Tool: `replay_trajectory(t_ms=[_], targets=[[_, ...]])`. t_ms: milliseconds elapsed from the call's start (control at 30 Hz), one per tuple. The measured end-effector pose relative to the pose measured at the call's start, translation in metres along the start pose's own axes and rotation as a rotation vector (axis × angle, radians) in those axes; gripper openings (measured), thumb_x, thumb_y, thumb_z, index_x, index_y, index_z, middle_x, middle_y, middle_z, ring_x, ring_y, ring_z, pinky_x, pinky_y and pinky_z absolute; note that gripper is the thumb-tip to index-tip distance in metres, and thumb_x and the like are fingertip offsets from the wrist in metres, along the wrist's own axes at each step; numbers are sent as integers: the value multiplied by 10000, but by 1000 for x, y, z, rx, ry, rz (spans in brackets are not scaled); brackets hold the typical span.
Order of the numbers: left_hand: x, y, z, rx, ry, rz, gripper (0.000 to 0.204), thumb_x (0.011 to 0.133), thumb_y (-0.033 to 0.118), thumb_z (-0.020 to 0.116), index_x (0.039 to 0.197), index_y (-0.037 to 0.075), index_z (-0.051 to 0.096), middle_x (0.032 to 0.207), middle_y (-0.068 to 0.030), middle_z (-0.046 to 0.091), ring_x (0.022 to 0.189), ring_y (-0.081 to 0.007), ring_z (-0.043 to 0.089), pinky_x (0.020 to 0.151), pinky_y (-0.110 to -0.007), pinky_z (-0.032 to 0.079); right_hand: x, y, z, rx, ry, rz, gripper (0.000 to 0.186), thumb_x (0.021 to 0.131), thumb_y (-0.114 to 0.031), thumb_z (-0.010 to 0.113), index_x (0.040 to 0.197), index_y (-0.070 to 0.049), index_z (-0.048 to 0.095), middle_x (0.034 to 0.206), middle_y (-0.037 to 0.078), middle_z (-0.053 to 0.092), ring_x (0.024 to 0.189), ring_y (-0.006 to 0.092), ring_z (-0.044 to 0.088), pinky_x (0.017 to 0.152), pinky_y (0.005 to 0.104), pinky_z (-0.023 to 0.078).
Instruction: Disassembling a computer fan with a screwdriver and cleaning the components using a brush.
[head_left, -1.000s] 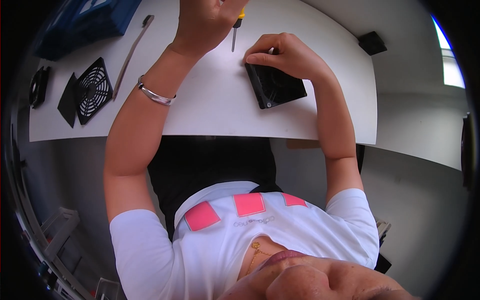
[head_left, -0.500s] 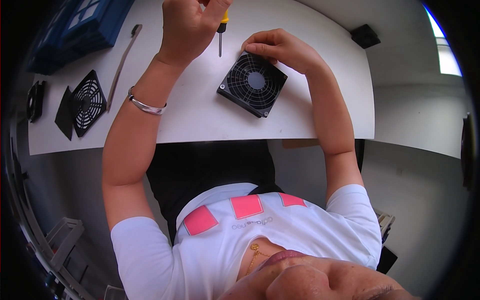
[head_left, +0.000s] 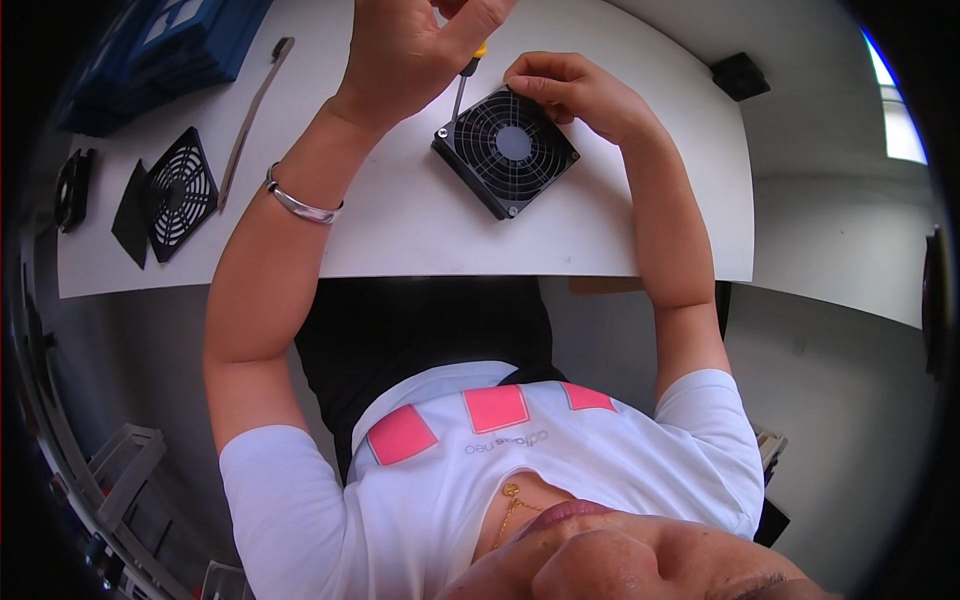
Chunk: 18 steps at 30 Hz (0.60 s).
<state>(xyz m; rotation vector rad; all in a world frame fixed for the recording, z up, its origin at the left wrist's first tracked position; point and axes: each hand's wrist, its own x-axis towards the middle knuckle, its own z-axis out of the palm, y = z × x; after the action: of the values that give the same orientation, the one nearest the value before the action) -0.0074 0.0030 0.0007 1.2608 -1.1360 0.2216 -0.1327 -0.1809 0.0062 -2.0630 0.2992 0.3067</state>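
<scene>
A square black cooling fan (head_left: 514, 146) with a wire-like grille and screws at its corners lies on the white table (head_left: 390, 230) in front of me. My left hand (head_left: 405, 65), cut off partly by the upper edge, is closed round a screwdriver (head_left: 469, 70) with a yellow and black handle. Its thin metal shaft slants down to the fan's left side, near a corner screw; whether the tip touches is unclear. At the fan's far corner, my right hand (head_left: 580, 95) grips the frame between thumb and curled fingers.
On the left lie a round-slotted black fan grille (head_left: 180, 192), a thin dark square sheet (head_left: 130, 215) and a long-handled brush (head_left: 255, 115). Blue bins (head_left: 190, 45) stand at the far left. Another dark square part (head_left: 72, 190) is by the left edge, one more (head_left: 740, 75) at the right edge.
My left hand has moved right, bringing the screwdriver from beside the fan to its left side. The fan has turned slightly, with my right hand still at its far corner.
</scene>
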Motion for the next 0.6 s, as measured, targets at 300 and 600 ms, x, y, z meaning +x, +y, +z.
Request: replay_trajectory(t_ms=[300, 600], targets=[[0, -5, 2, 158, 3, 134, 221, 958, 203, 674, 1092, 31, 641, 758, -45, 635, 642, -112, 596, 578, -238, 472, -1, 1, 1, 45, 61, 15, 246, 999, -313, 627, 1022, -76, 687, 728, -38, 514, 682, 79, 439, 635, 235, 379], [2, -9, 0, 170, 32, 132, 222, 963, 216, 671, 1089, 37, 637, 749, -51, 628, 633, -129, 593, 579, -252, 475, 0, 5, -2, 13, 70, 24, 231, 1011, -305, 599, 1008, -85, 673, 687, -44, 474, 647, 77, 420, 618, 235, 363]])
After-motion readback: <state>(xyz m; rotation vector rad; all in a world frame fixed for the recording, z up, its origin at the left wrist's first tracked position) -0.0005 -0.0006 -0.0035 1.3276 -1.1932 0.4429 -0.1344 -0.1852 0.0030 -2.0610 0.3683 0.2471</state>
